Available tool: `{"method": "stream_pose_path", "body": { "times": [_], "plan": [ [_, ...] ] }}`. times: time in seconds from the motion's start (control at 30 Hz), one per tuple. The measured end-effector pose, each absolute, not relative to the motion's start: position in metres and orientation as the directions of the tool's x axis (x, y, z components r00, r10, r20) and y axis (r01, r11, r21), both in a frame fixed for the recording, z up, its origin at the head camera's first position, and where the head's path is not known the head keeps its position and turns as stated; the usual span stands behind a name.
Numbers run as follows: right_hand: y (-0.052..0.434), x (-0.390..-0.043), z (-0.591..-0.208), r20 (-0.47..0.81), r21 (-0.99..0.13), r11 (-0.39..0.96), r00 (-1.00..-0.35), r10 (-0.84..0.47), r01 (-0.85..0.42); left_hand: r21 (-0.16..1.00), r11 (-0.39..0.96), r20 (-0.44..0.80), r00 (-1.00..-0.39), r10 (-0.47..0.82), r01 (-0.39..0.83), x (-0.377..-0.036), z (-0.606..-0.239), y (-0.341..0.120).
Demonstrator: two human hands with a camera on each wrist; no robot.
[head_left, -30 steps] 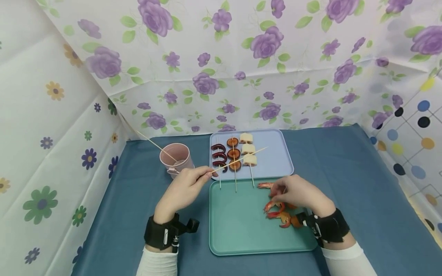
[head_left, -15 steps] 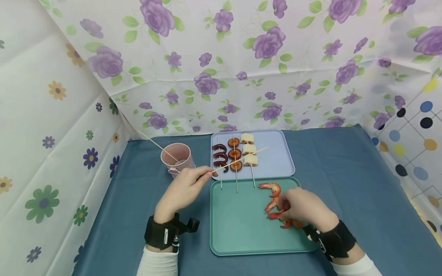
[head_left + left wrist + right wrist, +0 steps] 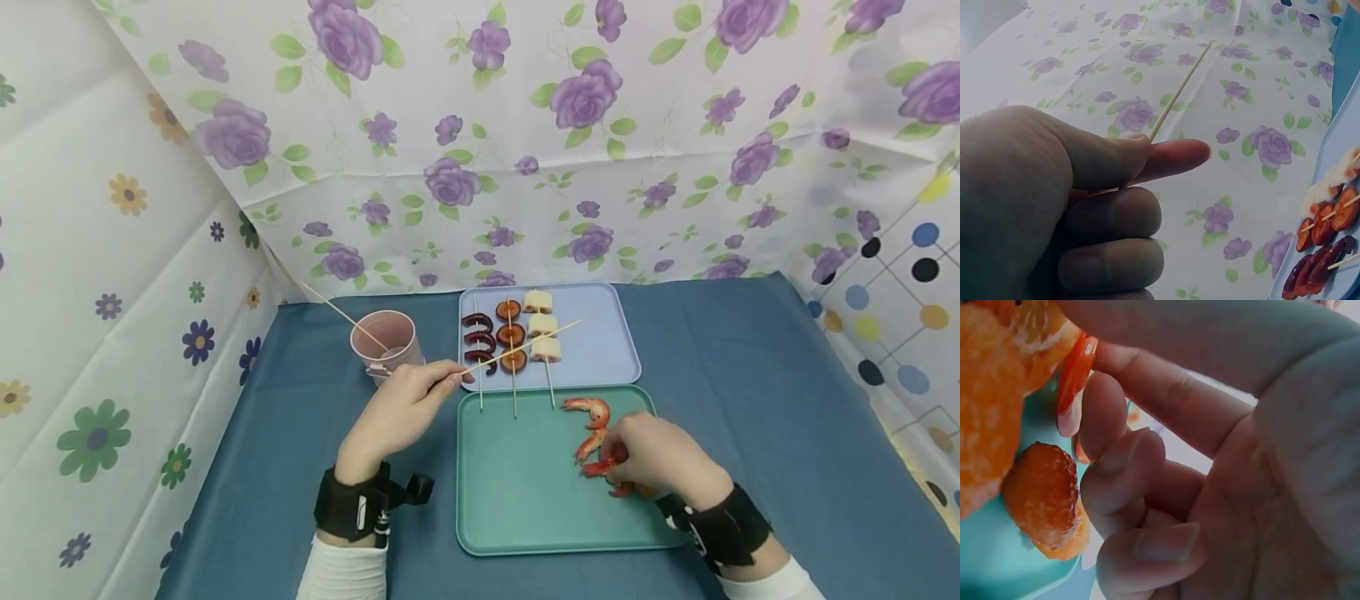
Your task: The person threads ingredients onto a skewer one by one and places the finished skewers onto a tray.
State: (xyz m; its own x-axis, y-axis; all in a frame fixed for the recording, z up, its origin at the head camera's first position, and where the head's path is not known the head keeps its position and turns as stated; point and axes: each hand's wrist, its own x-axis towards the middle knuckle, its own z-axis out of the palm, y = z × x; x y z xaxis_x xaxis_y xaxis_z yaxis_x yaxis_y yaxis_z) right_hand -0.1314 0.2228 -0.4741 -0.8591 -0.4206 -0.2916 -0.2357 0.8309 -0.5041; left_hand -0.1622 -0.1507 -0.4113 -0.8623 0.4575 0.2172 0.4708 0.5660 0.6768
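The shrimp [image 3: 600, 465] lies on the teal tray [image 3: 517, 508], at about three o'clock from its middle, and the right hand [image 3: 660, 458] is curled over it, fingers pinching its red-orange body; the right wrist view shows those fingers [image 3: 1116, 456] closed against the shell. Two more shrimps [image 3: 588, 407] lie just beyond, toward twelve o'clock. The left hand [image 3: 401, 412] pinches a bare wooden skewer [image 3: 525, 343] between thumb and forefinger, its tip slanting toward two o'clock over the lilac tray [image 3: 600, 350].

To my eye this is the picking-up step: a shrimp is being taken to go on the stick. The next move would call for lifting it clear of its neighbours and bringing its body in line with the skewer's point.

On the lilac tray lie three finished skewers [image 3: 512, 337], handles reaching over the teal tray's far rim. A pink cup [image 3: 384, 342] with one stick stands at ten o'clock on the blue surface [image 3: 750, 375]. Those handles lie close to the hands' meeting place.
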Motion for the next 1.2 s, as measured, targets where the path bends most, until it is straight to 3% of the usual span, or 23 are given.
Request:
{"method": "stream_pose_path", "body": {
  "times": [0.5,0.77,1.0,1.2],
  "plan": [
    [0.232,-0.137,-0.48,-0.175,-0.559,0.716,-0.784,-0.595,-0.419,0.679,0.569,0.211,-0.866,0.454,0.464,-0.163,-0.41,-0.151],
    [0.239,-0.143,-0.482,-0.176,-0.636,0.666,-0.767,-0.617,-0.39,0.681,0.578,0.218,-0.878,0.426,0.449,-0.161,-0.41,-0.157],
    [0.239,-0.152,-0.465,-0.039,-0.779,0.526,-0.81,-0.586,-0.343,0.682,0.574,0.231,-0.878,0.419,0.453,-0.161,-0.41,-0.158],
    [0.229,-0.159,-0.442,0.089,-0.915,0.323,-0.902,-0.422,-0.241,0.68,0.565,0.252,-0.872,0.419,0.468,-0.16,-0.409,-0.16]
  ]
}}
